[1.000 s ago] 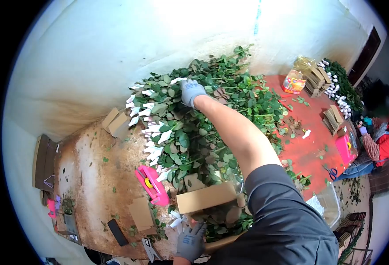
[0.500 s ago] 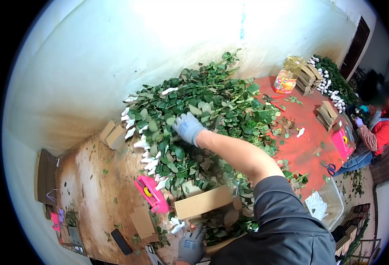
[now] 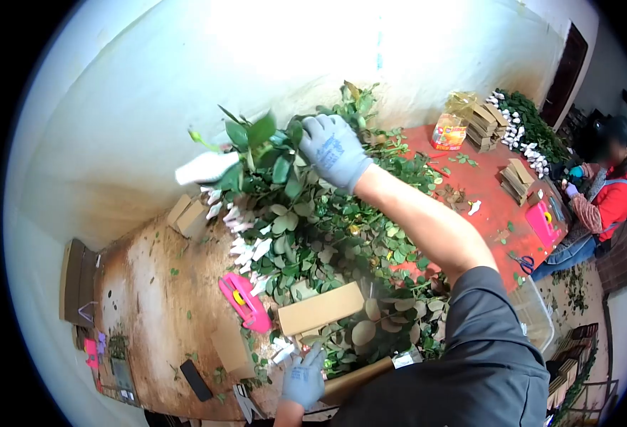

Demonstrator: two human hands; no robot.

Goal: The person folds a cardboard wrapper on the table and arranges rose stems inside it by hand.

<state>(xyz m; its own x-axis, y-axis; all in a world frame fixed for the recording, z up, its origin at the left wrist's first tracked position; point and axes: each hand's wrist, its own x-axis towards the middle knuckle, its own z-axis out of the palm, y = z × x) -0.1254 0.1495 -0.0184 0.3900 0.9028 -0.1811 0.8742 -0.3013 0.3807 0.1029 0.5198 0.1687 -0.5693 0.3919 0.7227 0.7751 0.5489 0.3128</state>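
My right hand (image 3: 333, 151), in a grey glove, is closed around a leafy rose stem (image 3: 260, 135) and holds it above the heap. A white sleeve (image 3: 205, 168) covers the stem's head at the left. Beneath lies a big pile of green stems (image 3: 328, 228), their white-covered heads pointing left. My gloved left hand (image 3: 303, 377) is low, beside the near bunch of stems (image 3: 381, 338), with its fingers extended close to some white-covered heads (image 3: 282, 350). A cardboard piece (image 3: 320, 309) lies across that bunch.
A pink tape dispenser (image 3: 245, 302), flat cardboard (image 3: 232, 351), a phone (image 3: 195, 380) and a grey metal tool (image 3: 245, 403) lie on the brown table. On the red tabletop are cardboard stacks (image 3: 516, 180) and scissors (image 3: 524, 262). A co-worker (image 3: 616, 192) is at the far right.
My right hand has risen from the pile toward the wall, lifting a white-headed stem. My left hand has shifted slightly upward near the bunch.
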